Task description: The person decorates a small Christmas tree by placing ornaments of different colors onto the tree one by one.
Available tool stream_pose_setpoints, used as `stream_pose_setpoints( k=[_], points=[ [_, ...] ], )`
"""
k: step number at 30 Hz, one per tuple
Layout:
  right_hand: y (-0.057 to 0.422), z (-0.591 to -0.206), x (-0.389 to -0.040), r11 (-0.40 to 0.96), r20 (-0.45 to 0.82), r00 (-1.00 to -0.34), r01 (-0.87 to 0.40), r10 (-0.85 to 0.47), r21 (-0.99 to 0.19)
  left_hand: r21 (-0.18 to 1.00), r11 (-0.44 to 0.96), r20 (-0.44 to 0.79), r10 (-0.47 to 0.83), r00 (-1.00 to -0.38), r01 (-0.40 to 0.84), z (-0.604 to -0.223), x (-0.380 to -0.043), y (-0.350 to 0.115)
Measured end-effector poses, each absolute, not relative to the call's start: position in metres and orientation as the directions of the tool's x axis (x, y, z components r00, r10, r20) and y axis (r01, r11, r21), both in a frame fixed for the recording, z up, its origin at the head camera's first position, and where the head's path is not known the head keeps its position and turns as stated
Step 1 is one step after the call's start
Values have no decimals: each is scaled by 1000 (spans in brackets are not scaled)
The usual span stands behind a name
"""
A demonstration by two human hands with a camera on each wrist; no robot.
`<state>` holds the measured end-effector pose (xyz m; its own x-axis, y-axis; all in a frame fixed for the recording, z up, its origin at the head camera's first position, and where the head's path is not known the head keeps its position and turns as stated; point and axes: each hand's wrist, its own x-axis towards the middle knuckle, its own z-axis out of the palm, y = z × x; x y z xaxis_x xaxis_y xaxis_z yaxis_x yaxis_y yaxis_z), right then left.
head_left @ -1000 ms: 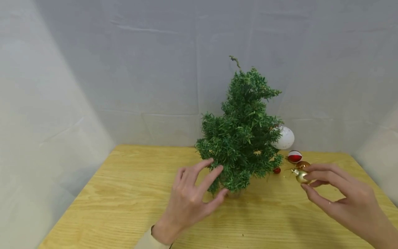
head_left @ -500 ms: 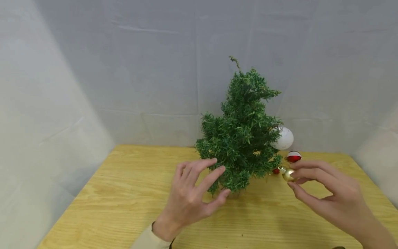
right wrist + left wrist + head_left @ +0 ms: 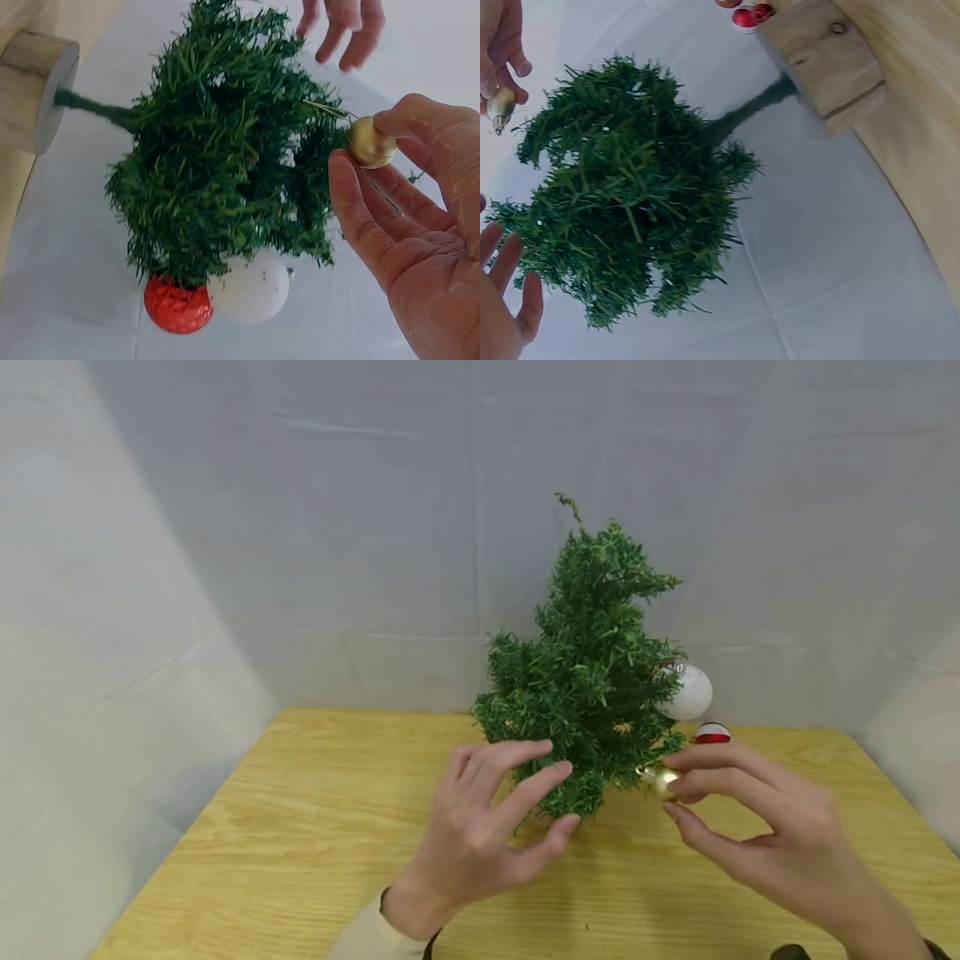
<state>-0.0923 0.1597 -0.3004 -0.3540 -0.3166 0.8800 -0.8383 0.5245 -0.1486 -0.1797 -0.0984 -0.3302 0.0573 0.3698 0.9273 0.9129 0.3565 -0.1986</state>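
Observation:
A small green artificial Christmas tree (image 3: 592, 668) stands on the table. My right hand (image 3: 780, 835) pinches a gold bauble (image 3: 662, 782) between thumb and fingertips, close to the tree's lower right branches. A thin gold loop (image 3: 330, 109) sticks out from the bauble's cap toward the branches in the right wrist view. My left hand (image 3: 483, 827) holds nothing; its fingers are spread, loosely bent, in front of the tree's lower left side. Whether those fingertips touch the needles I cannot tell. The tree's wooden base (image 3: 825, 64) shows in the left wrist view.
A white ball (image 3: 688, 693) sits at the tree's right side, with a red and white bauble (image 3: 712, 734) below it on the table (image 3: 300, 827). A textured red bauble (image 3: 178, 304) shows beside the tree in the right wrist view. Pale cloth (image 3: 360, 543) hangs behind.
My right hand has moved left with the gold bauble, up to the tree's lower right branches. My left hand has shifted slightly right. The small red bauble is now covered from the head view.

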Motion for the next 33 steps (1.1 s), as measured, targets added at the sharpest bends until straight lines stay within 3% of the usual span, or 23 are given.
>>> stream_pose_setpoints(
  k=[12,33],
  points=[
    [147,-304,-90,441,895,-305,-886,-326,-141,-132,365,907,419,-36,921,-326,-173,-90],
    [138,-305,-89,421,886,-296,-898,-358,-130,-124,360,911,410,-38,925,-325,-166,-85]
  ],
)
